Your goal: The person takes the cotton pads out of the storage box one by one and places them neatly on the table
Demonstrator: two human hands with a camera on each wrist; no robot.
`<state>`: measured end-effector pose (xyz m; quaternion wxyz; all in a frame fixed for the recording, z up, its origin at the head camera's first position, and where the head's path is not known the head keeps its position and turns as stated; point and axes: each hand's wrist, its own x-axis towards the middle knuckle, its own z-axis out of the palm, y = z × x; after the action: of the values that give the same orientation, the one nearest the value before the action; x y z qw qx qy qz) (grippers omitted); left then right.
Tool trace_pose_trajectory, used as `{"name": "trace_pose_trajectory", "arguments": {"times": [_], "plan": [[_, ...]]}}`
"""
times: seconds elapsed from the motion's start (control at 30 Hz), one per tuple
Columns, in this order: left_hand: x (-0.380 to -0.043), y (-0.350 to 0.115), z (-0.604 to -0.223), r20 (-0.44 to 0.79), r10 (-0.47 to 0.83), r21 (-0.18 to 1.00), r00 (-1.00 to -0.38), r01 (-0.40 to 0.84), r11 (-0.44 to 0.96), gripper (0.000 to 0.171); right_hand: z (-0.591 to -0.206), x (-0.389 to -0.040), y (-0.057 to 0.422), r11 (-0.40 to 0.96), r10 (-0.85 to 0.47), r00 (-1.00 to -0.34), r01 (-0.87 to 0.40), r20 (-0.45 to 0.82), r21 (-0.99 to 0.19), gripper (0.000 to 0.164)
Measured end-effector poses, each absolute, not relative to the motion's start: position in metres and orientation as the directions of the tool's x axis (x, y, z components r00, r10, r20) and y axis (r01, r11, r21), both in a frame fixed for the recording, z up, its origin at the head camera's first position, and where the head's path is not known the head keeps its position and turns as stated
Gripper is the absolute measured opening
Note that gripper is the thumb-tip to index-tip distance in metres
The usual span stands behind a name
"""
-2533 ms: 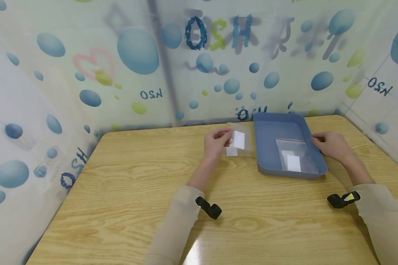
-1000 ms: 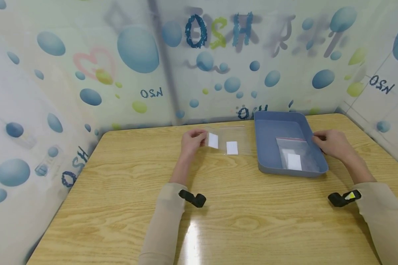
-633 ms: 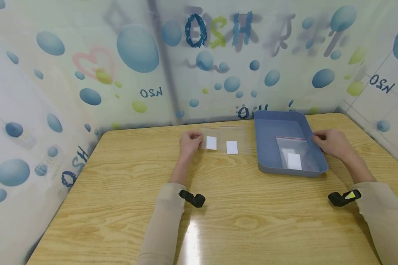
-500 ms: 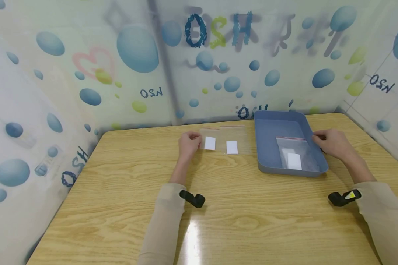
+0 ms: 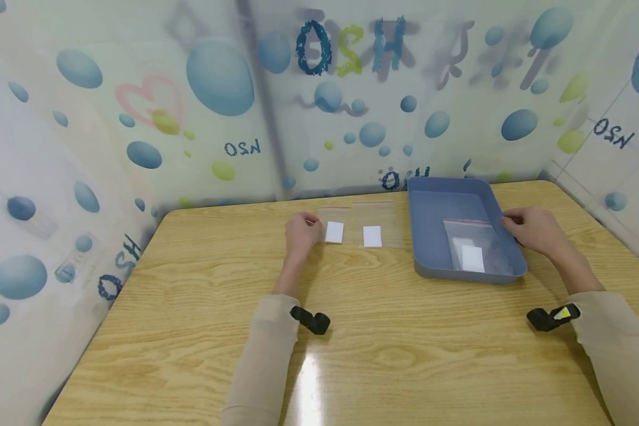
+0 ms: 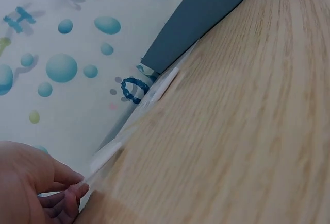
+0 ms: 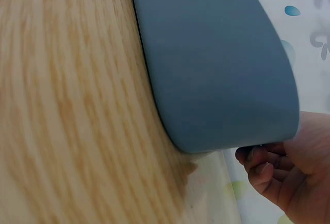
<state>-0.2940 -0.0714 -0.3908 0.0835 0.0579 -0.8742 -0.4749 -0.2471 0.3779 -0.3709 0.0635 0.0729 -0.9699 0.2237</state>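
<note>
Head view shows the left hand's (image 5: 300,231) fingers pinching the outer clear bag (image 5: 336,223), probably light, limp and slippery, by its nine-o'clock edge, a sound hold, at nine o'clock from the tray (image 5: 444,206), whose three-o'clock rim the right hand (image 5: 533,229) pinches.

Bag (image 5: 478,248) inside the tray (image 5: 447,205)
</note>
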Motion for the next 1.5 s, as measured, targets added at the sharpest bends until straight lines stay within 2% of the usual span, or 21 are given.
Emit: {"name": "trace_pose_trajectory", "arguments": {"times": [0.3,0.93,1.23,1.5], "plan": [[-0.291,-0.068,-0.388,0.069,-0.162,0.797,-0.984,-0.043,0.603,0.012,-0.372,-0.247,0.377,0.886,-0.11,-0.981,-0.17,0.162,-0.431,0.036],[-0.29,-0.068,-0.387,0.077,-0.161,0.81,-0.984,-0.032,0.586,0.013,-0.373,-0.248,0.378,0.89,-0.111,-0.978,-0.176,0.175,-0.42,0.035],[-0.29,-0.065,-0.383,0.075,-0.172,0.776,-0.982,-0.051,0.629,0.02,-0.373,-0.248,0.378,0.889,-0.114,-0.978,-0.179,0.175,-0.421,0.036],[-0.287,-0.061,-0.375,0.098,-0.15,0.816,-0.984,-0.007,0.578,0.022,-0.373,-0.249,0.379,0.893,-0.116,-0.977,-0.18,0.176,-0.412,0.035]]}}
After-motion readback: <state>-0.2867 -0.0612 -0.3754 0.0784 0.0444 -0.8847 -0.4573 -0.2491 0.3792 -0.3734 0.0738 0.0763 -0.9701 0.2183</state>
